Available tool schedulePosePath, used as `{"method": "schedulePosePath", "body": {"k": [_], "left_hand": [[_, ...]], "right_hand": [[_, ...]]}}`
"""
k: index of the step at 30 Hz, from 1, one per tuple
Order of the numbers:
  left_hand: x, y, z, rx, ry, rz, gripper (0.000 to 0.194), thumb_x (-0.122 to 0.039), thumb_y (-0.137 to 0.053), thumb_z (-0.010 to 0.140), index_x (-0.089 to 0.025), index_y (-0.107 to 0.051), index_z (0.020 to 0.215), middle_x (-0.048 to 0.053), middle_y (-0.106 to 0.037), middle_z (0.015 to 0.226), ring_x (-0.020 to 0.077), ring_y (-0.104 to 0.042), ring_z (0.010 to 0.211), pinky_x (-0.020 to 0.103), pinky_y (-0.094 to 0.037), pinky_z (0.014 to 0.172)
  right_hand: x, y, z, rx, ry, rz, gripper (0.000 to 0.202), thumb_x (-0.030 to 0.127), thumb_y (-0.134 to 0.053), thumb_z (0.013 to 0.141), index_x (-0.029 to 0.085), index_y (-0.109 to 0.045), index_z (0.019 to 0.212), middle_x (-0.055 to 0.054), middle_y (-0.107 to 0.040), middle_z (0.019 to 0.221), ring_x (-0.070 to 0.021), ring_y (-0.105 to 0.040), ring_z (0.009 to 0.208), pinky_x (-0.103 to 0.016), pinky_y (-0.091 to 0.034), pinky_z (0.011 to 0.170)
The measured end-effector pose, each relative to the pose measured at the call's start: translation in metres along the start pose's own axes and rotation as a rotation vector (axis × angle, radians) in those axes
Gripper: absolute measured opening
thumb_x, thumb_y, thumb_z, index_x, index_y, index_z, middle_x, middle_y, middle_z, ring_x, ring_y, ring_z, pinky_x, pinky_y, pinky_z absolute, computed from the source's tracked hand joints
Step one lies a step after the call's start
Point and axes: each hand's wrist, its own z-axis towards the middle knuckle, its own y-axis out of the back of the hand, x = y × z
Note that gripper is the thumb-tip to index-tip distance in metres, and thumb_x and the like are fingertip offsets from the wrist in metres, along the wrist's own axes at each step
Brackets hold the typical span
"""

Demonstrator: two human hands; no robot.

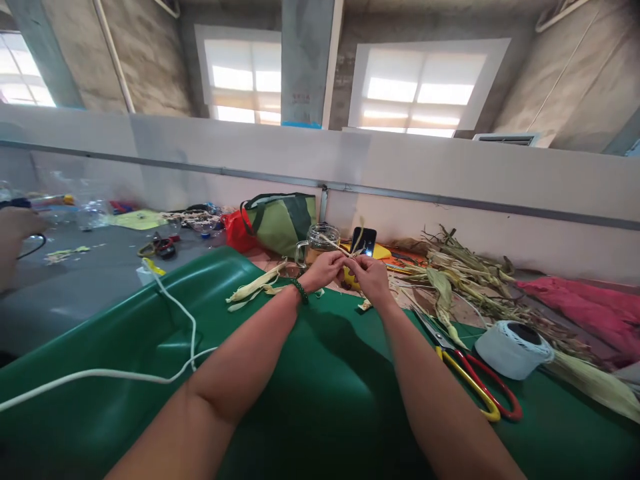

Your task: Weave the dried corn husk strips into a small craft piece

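Both hands meet over the far part of a green mat point(320, 373). My left hand point(325, 268), with a green beaded bracelet at its wrist, pinches a thin pale strip of corn husk point(334, 245). On the same strip my right hand point(369, 275) is closed, its fingertips touching those of the left. A stray end of the strip sticks up above the fingers. Just behind stand a glass mug point(314, 250) and a dark phone point(363, 241) with a light on it. Loose corn husks point(257, 285) lie left of my left hand. Something yellow is partly hidden under the hands.
Red-and-yellow-handled scissors point(467, 373) and a white roll point(513, 350) lie at the right. Dried husks point(465, 273) pile up behind them. A white cable point(125, 377) crosses the mat's left side. A green bag point(285, 223) stands behind. Another person's hand point(17, 227) is at far left.
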Motion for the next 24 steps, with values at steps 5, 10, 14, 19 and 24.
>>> {"method": "schedulePosePath", "body": {"k": [5, 10, 14, 19, 24], "left_hand": [[-0.006, -0.001, -0.003, -0.096, 0.000, -0.083, 0.018, -0.016, -0.046, 0.080, -0.015, -0.050, 0.062, -0.004, -0.051, 0.052, 0.0072, -0.044, 0.050, 0.018, -0.036, 0.053], [-0.012, -0.007, -0.005, -0.177, -0.026, -0.048, 0.015, -0.012, -0.044, 0.078, -0.015, -0.052, 0.066, -0.004, -0.052, 0.055, 0.0084, -0.045, 0.052, 0.020, -0.038, 0.055], [-0.013, -0.009, -0.007, -0.189, -0.071, 0.051, 0.017, -0.010, -0.044, 0.078, -0.015, -0.052, 0.064, -0.003, -0.054, 0.057, 0.0090, -0.047, 0.056, 0.021, -0.037, 0.059], [-0.017, -0.010, -0.009, -0.158, -0.103, 0.130, 0.018, -0.009, -0.045, 0.077, -0.016, -0.050, 0.061, -0.002, -0.053, 0.058, 0.0097, -0.046, 0.058, 0.021, -0.035, 0.059], [-0.022, -0.013, -0.011, -0.128, -0.074, 0.174, 0.018, -0.013, -0.044, 0.080, -0.016, -0.050, 0.063, -0.002, -0.051, 0.058, 0.0104, -0.044, 0.057, 0.022, -0.033, 0.058]], "right_hand": [[0.001, -0.007, 0.000, -0.066, -0.126, 0.215, 0.041, 0.056, -0.072, 0.058, 0.019, -0.059, 0.070, 0.002, -0.059, 0.062, -0.0117, -0.050, 0.057, -0.025, -0.040, 0.055], [-0.004, -0.009, 0.005, 0.035, -0.340, 0.560, 0.056, 0.048, -0.081, 0.044, 0.019, -0.056, 0.085, 0.002, -0.062, 0.068, -0.0119, -0.057, 0.059, -0.024, -0.042, 0.053], [-0.004, -0.008, 0.005, -0.054, -0.299, 0.557, 0.050, 0.045, -0.082, 0.045, 0.020, -0.052, 0.077, 0.005, -0.058, 0.063, -0.0101, -0.055, 0.056, -0.023, -0.043, 0.054], [0.004, 0.000, 0.004, -0.032, -0.168, 0.475, 0.050, 0.047, -0.077, 0.056, 0.021, -0.060, 0.094, 0.003, -0.062, 0.065, -0.0118, -0.057, 0.058, -0.024, -0.044, 0.055], [0.003, 0.010, 0.008, 0.042, -0.108, 0.334, 0.036, 0.050, -0.072, 0.061, 0.018, -0.064, 0.075, -0.001, -0.063, 0.061, -0.0144, -0.058, 0.059, -0.028, -0.046, 0.058]]}}
